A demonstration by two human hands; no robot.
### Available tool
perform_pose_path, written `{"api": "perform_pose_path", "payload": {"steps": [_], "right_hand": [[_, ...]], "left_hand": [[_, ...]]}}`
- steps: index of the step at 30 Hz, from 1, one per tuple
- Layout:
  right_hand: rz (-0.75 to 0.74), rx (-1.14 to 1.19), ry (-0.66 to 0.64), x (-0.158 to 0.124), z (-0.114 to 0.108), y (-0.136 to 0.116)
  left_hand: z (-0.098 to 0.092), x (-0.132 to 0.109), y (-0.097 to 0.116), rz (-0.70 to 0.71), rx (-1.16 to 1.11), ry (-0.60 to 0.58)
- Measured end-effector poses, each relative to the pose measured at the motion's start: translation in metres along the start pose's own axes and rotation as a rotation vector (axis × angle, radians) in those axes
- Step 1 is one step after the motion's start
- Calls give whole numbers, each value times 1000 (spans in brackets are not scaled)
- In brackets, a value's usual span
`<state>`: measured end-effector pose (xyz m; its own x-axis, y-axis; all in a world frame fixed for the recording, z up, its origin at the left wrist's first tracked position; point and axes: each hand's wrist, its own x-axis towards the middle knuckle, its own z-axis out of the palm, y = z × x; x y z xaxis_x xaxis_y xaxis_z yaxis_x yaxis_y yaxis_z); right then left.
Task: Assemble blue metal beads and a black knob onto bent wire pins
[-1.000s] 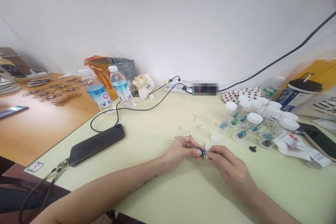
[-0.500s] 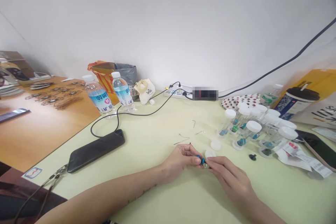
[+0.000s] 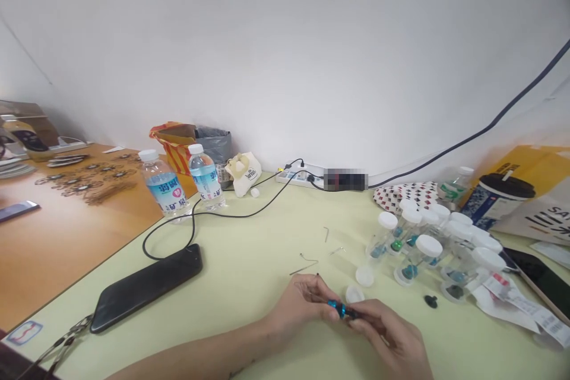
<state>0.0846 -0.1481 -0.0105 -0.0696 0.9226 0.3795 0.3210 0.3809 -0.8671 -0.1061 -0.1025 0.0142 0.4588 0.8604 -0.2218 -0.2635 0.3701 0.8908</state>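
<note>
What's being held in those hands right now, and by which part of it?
A small blue-and-black part, pinched at both ends: the left hand grips its blue end, the right hand its dark end.

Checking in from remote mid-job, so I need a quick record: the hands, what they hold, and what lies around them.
left hand: pinches the small blue metal part by one end
right hand: pinches the part's other, dark end
nearest: two white plastic caps, lying on the pale green desk
also near: bent thin wires
to the right: clear capped vials holding blue and green parts
to the left: black smartphone
</note>
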Motion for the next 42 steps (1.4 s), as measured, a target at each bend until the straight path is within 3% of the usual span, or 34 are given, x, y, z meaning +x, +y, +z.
{"api": "perform_pose_path", "payload": {"steps": [4,7,12,22,36,42], "right_hand": [[221,96,1,1,1,-2],[314,106,-111,4,-1,-2],[417,144,-127,5,-4,-10],[472,273,-135,4,-7,-14],[488,229,-188,6,-11,-17],[472,221,-191,6,-12,-17]], "left_hand": [[0,-1,1,21,41,-9],[-2,0,2,30,59,-41],[-6,4,3,3,162,-68],[-5,6,4,5,189,-100],[-8,7,5,-6,193,-158],[-8,5,7,56,249,-193]]}}
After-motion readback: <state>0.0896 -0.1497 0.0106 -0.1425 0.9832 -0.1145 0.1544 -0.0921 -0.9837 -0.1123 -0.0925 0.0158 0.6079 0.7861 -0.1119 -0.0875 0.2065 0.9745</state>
